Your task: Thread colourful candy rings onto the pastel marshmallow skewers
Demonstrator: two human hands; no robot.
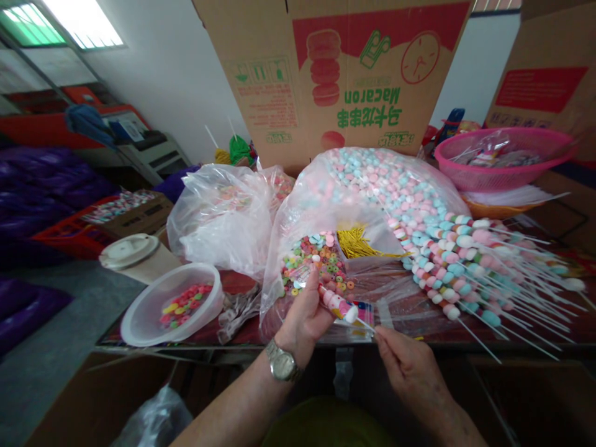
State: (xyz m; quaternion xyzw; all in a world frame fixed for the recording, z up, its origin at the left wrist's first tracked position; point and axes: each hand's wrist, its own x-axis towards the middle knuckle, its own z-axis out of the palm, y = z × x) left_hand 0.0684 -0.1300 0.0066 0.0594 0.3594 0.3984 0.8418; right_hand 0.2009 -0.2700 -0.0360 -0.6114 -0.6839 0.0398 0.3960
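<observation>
In front of me, a candy skewer (pixel 336 303) in a printed clear wrapper slants down to the right. My left hand (pixel 310 313), a watch on its wrist, is closed around the wrapped upper part; some of its fingers are hidden behind it. My right hand (pixel 412 366) pinches the white stick near its lower end. Beyond my left hand lie loose candy rings (pixel 321 257) on a clear plastic bag. Gold twist ties (pixel 354 242) lie on white material just behind the skewer. Finished-looking marshmallow skewers (pixel 459 267) are piled to the right, their sticks pointing toward me.
A big bag of pastel marshmallows (pixel 372 180) lies behind. To the left are a translucent bowl (pixel 135 316) with candy rings, a lidded cup (pixel 149 267) and another plastic bag (pixel 218 230). A pink basket (pixel 503 177) stands back right. A large carton (pixel 261 74) blocks the rear.
</observation>
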